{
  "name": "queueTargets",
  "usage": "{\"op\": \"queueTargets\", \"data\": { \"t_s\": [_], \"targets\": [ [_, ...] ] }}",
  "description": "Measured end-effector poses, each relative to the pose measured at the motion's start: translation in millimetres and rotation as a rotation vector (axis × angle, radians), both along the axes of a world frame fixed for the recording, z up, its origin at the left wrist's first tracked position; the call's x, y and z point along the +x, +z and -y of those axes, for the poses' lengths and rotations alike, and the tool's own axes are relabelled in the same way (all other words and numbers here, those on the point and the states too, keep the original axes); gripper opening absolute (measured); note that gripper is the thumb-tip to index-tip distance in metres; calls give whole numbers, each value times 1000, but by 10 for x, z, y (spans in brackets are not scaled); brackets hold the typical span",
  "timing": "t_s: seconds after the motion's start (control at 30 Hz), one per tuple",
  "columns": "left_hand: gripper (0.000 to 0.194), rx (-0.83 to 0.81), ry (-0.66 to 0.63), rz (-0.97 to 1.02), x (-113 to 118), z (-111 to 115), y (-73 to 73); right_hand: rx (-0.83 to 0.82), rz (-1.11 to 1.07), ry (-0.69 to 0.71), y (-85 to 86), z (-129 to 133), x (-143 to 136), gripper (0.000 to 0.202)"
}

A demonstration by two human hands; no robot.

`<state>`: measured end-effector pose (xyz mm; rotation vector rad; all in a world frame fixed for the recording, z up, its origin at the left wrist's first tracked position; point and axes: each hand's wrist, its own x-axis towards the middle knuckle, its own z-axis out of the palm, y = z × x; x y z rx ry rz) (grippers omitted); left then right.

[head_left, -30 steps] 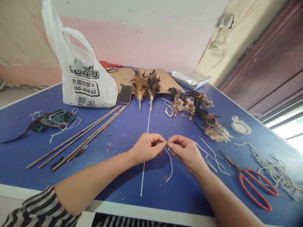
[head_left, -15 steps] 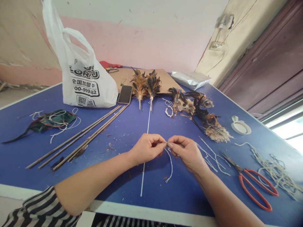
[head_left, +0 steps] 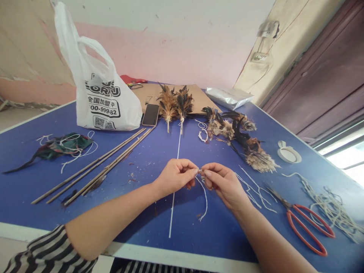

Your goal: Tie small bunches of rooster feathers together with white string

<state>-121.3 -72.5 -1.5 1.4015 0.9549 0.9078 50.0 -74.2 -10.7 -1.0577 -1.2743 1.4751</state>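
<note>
Over the middle of the blue table, my left hand (head_left: 179, 175) and my right hand (head_left: 222, 182) pinch a thin white string (head_left: 205, 197) between thumbs and forefingers. The fingertips are a small gap apart, with a short bit of string showing between them. A loose tail of the string hangs below, curving down toward the tabletop. Beyond my hands, two brown-and-black feather bundles (head_left: 168, 106) on short sticks lie side by side, their bases bound with string. Several looser feather clumps (head_left: 256, 157) lie to the right of them.
On the left are a white plastic bag (head_left: 105, 91), long thin sticks (head_left: 93, 165) and dark green feathers (head_left: 66, 146) with string. A phone (head_left: 150, 115) lies near cardboard (head_left: 199, 96). To the right are red-handled scissors (head_left: 307, 223), a string pile (head_left: 332, 208) and a tape roll (head_left: 289, 154).
My fingertips have drawn slightly apart, so a bit of string now shows between them. The view has shifted very slightly; the things on the table lie as before.
</note>
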Motion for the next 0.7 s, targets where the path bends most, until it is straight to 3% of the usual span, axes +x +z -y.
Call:
{"op": "queueTargets", "data": {
  "t_s": [0.37,0.7],
  "targets": [
    [22,187,-20,-67,9,32,-62,131,176,-40,48,39,-34,17],
    [23,-65,33,95,-1,-36,1,109,141,4,-11,0,-12,18]
  ]
}}
